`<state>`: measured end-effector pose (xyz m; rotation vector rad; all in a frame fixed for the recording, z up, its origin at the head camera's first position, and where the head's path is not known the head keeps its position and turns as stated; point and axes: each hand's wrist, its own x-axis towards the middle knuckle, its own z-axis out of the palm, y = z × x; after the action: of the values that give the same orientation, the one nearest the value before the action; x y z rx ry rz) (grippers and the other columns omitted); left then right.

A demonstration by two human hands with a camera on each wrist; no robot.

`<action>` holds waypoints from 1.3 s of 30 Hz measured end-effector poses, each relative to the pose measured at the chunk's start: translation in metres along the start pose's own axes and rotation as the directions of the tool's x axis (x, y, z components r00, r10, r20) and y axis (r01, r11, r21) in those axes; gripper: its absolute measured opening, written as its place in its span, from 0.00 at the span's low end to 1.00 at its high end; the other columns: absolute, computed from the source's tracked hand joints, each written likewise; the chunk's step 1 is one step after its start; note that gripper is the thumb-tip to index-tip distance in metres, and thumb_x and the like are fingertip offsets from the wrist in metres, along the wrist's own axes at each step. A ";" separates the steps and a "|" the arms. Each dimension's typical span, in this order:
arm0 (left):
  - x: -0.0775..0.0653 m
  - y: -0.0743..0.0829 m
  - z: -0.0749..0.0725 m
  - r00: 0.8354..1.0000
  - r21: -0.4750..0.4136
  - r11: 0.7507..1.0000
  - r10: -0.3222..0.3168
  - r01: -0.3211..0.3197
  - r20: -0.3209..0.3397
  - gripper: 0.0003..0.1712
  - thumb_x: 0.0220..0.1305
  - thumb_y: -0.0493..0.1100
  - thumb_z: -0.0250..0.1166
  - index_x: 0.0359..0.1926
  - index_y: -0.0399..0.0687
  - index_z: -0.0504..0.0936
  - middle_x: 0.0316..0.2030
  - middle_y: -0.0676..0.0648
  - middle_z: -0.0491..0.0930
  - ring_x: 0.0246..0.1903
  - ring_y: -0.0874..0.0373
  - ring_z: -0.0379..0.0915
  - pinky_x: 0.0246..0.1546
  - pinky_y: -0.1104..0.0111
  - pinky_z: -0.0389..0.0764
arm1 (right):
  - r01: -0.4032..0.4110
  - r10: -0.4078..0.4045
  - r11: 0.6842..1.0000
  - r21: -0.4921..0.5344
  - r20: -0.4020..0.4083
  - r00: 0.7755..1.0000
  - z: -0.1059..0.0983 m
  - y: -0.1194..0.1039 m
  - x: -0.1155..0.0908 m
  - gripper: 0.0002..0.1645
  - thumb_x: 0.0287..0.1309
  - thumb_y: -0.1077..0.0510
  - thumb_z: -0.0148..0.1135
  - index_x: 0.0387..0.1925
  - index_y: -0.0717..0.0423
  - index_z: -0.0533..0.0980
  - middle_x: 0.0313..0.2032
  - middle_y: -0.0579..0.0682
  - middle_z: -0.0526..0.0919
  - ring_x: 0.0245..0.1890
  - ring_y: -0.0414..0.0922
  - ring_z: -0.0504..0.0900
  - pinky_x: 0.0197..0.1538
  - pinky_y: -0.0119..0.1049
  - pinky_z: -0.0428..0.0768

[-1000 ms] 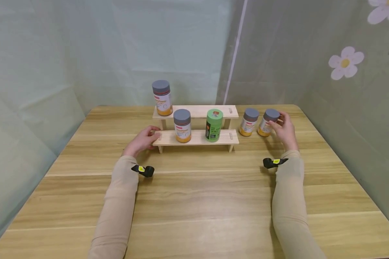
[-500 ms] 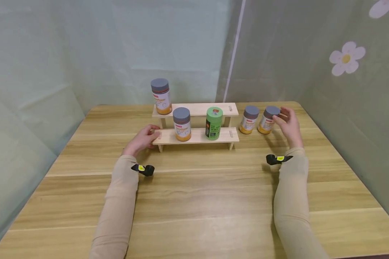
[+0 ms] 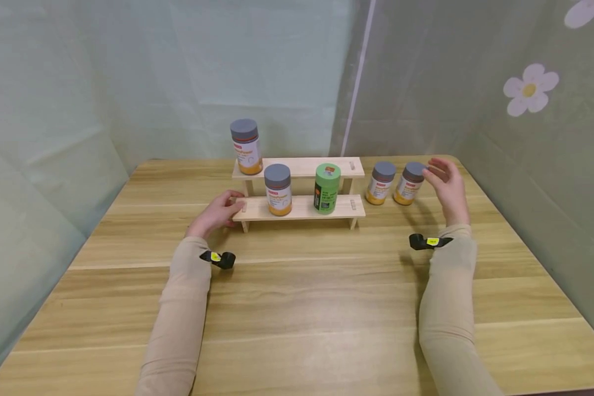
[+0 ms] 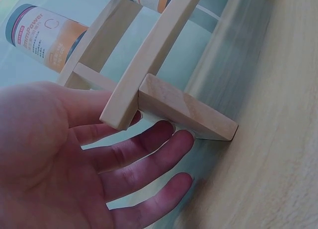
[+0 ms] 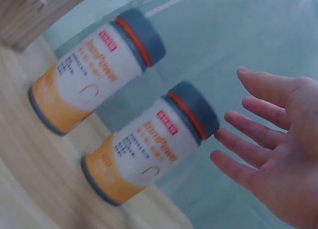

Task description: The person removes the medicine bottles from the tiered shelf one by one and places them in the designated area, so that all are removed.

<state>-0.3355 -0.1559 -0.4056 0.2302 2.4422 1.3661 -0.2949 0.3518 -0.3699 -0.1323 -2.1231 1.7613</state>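
Observation:
A two-step wooden shelf (image 3: 304, 206) stands at the back middle of the table. My left hand (image 3: 216, 213) holds the left end of its lower step, thumb on top; in the left wrist view the fingers (image 4: 144, 159) reach below the board against the leg (image 4: 186, 107). My right hand (image 3: 447, 187) is beside the rightmost grey-lidded supplement bottle (image 3: 408, 184), fingers spread and holding nothing. In the right wrist view the fingers sit close to its lid (image 5: 194, 110). A second such bottle (image 3: 380, 184) stands just left of it, both upright on the table.
On the lower step stand a grey-lidded bottle (image 3: 278, 192) and a green canister (image 3: 326, 190). Another grey-lidded bottle (image 3: 246, 148) is at the left of the upper step. Behind the table (image 3: 317, 308) hangs a pale curtain (image 3: 218, 71).
My right hand has let go of the rightmost bottle and drawn away to the right. My left hand stays at the shelf's end.

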 end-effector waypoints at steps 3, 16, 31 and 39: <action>0.000 -0.001 0.000 1.000 -0.007 1.000 -0.002 0.002 0.003 0.30 0.76 0.50 0.45 0.71 0.39 0.55 0.59 0.30 0.66 0.51 0.48 0.70 0.45 0.61 0.79 | 0.027 -0.027 0.997 0.072 -0.002 1.000 0.001 -0.005 -0.001 0.28 0.62 0.58 0.63 0.62 0.54 0.68 0.51 0.37 0.75 0.63 0.45 0.69 0.64 0.27 0.69; -0.001 -0.002 -0.002 1.000 0.014 1.000 -0.001 0.001 -0.007 0.29 0.76 0.50 0.45 0.70 0.40 0.57 0.59 0.30 0.67 0.52 0.45 0.70 0.44 0.64 0.78 | 0.192 -0.207 0.964 0.184 0.069 0.976 0.016 -0.031 -0.005 0.16 0.61 0.60 0.64 0.50 0.63 0.77 0.37 0.38 0.86 0.40 0.34 0.83 0.45 0.22 0.77; -0.001 -0.001 0.000 1.000 -0.002 1.000 0.016 -0.016 -0.015 0.28 0.76 0.49 0.47 0.69 0.39 0.58 0.55 0.32 0.69 0.48 0.49 0.72 0.43 0.64 0.80 | 0.184 -0.185 0.983 0.025 0.175 0.967 0.038 -0.047 -0.012 0.16 0.63 0.57 0.63 0.52 0.52 0.76 0.38 0.33 0.84 0.42 0.32 0.82 0.47 0.21 0.75; 0.001 -0.004 0.000 1.000 -0.001 1.000 0.019 -0.019 -0.015 0.28 0.76 0.50 0.47 0.69 0.40 0.58 0.54 0.33 0.69 0.48 0.50 0.71 0.41 0.67 0.79 | 0.178 -0.159 0.982 -0.063 0.232 0.960 0.052 -0.048 -0.014 0.18 0.64 0.54 0.61 0.54 0.51 0.74 0.41 0.31 0.82 0.43 0.30 0.80 0.46 0.22 0.75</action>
<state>-0.3367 -0.1576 -0.4090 0.2444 2.4579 1.3815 -0.2921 0.2887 -0.3339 0.2321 -2.2902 1.6562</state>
